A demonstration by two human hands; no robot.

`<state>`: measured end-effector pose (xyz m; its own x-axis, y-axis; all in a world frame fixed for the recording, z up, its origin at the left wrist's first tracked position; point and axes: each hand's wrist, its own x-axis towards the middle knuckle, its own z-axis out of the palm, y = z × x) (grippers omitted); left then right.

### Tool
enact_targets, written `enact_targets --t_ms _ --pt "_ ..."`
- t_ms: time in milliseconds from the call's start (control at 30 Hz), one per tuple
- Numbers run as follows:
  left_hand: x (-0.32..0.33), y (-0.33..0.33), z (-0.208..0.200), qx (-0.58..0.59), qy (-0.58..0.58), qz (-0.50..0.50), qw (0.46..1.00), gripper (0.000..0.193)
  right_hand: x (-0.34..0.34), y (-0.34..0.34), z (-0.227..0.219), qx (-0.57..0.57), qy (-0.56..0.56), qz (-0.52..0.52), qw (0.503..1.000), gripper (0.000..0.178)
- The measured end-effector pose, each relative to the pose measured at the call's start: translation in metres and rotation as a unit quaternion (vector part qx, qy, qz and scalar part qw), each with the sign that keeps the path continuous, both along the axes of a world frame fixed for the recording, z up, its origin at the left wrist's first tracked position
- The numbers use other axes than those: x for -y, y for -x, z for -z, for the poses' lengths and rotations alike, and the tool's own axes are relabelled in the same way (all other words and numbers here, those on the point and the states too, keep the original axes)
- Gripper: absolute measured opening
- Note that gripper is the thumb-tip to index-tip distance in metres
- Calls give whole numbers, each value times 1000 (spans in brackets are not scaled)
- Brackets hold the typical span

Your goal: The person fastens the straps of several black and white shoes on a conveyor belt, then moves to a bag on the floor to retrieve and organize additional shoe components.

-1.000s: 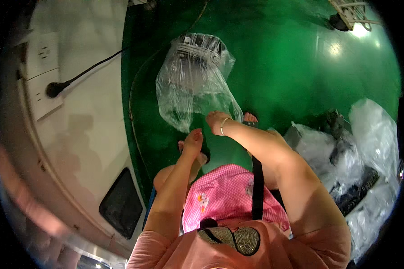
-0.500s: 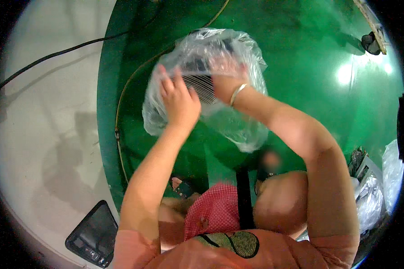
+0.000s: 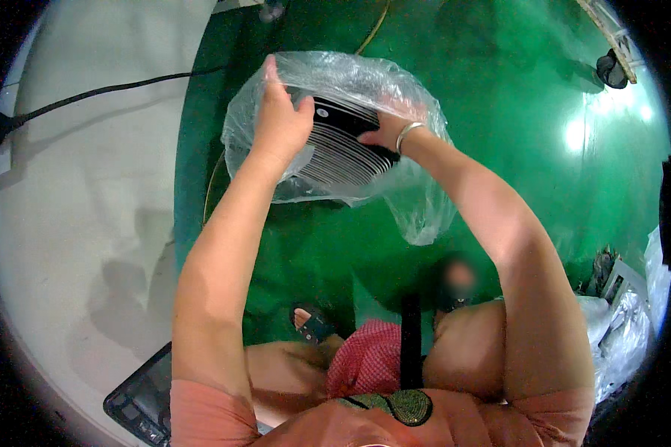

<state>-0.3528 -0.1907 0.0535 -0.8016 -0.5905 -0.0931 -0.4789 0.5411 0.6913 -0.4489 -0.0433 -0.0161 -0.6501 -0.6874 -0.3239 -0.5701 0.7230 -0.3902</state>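
Left hand (image 3: 279, 123) grips the near-left rim of a clear plastic bag (image 3: 417, 201), thumb and fingers pinched on the film and holding its mouth up and open. Right hand (image 3: 388, 130), a metal bangle (image 3: 408, 135) at its wrist, is closed on the black end of a ribbed stack (image 3: 339, 153): thin pale fins packed edge to edge under a dark cap. That stack lies between my two hands, tilted, inside or at the mouth of the bag; the creased film prevents me from saying how far in it sits. Below my right hand the bag's loose tail hangs slack.

Judgement: the step in hand is the bagging of the stack, with seating not yet confirmed. The next move would call for my left hand to keep the opening taut while my right settles the stack toward the closed end without snagging the fins.

Beyond my hands lies a glossy green floor (image 3: 499, 89). Well left of my left hand, a black cable (image 3: 112, 89) crosses a pale floor. Beneath my arms are my knees and a sandalled foot (image 3: 309, 324). Far right of my right hand, more bagged goods (image 3: 626, 328) are heaped.
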Motion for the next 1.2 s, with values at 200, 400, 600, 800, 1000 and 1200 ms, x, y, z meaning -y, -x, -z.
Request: enact_targets --t_ms 200,400,600,800,1000,1200 --pt "8 -25 24 110 36 130 985 82 -14 -18 4 -41 12 -28 999 71" --pt "-24 -44 -22 87 301 341 886 90 -34 -17 -64 340 207 -54 916 49" --pt "-30 -40 -54 331 -211 479 785 82 -49 -13 -76 641 -41 -186 744 48" --pt "-69 -95 -59 308 -458 300 778 87 -86 -42 -95 592 91 -259 758 67" --pt "-144 -124 -181 245 -564 158 773 77 -145 -57 -165 710 218 -67 666 69" --pt "-197 -136 -336 35 -698 -84 710 69 -193 -103 -333 743 382 371 405 42"
